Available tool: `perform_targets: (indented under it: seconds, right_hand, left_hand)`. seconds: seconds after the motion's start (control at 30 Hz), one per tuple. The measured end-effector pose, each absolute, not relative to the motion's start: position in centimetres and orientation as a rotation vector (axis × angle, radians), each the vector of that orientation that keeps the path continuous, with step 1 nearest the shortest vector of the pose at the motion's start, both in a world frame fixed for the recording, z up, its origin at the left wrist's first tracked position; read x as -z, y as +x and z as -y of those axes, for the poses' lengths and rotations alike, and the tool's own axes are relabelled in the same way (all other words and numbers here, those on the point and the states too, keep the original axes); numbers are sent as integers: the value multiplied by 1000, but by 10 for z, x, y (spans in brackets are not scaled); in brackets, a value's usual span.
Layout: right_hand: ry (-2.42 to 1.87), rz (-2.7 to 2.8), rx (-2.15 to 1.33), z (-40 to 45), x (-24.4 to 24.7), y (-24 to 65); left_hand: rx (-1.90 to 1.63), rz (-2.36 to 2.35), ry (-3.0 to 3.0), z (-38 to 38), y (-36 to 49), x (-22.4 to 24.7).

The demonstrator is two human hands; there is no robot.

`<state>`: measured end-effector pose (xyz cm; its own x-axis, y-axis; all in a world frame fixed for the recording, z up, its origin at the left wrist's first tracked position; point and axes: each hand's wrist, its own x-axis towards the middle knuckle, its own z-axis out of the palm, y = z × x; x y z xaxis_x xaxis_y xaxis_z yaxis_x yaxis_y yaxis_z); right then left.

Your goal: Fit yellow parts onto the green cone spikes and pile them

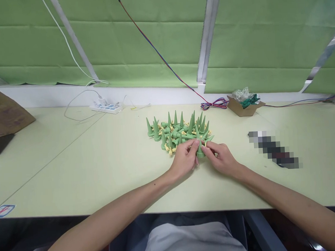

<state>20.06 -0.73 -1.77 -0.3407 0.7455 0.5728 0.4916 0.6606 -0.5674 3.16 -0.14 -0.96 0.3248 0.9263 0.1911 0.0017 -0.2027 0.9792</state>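
Observation:
Many green cone-shaped pieces with small yellow parts form a pile [177, 132] in the middle of the table; some cones stand upright and others lie on their sides. At the pile's near right edge, my left hand [186, 156] and my right hand [220, 156] meet around one upright green cone [200, 153]. The fingers of both hands are closed on it, the left from its left side and the right from its right side. Anything small between the fingertips is hidden.
On the pale table [88, 174], a power strip [106, 107] lies at the back left. A cardboard box [241, 108] with plastic and green material and a coiled cable [218, 103] are at the back right. A pixelated dark object [275, 149] lies right; brown cardboard [6, 113] is far left.

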Motion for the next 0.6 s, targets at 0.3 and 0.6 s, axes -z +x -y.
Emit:
perform_targets:
  seconds: [0.3, 0.6]
  right_hand:
    - [-881, 2178, -154, 7, 20, 199]
    - [-881, 2231, 129, 8, 18, 197]
  left_hand:
    - [-1061, -840, 1490, -2, 32, 11]
    - [-1031, -858, 1433, 0, 33, 10]
